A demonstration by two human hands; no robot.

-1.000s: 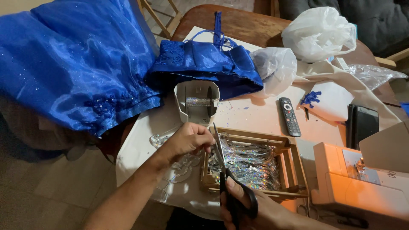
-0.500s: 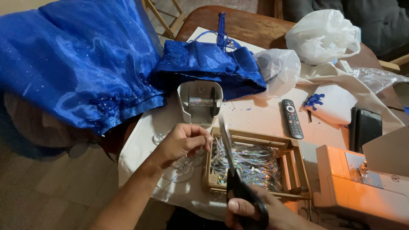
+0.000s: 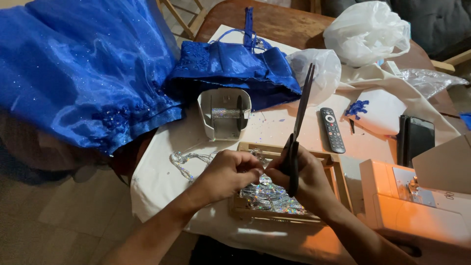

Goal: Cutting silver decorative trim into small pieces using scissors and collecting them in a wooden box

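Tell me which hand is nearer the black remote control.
Right. The right hand, gripping scissors, sits just below-left of the remote control; the left hand is farther left, beyond the right hand.

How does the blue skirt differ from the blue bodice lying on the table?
The blue skirt is much larger and hangs off the table's edge; the blue bodice is smaller and lies wholly on the table. The skirt spreads in loose gathered folds; the bodice is compact, with straps at its top. Both are shiny blue fabric with sparkling trim.
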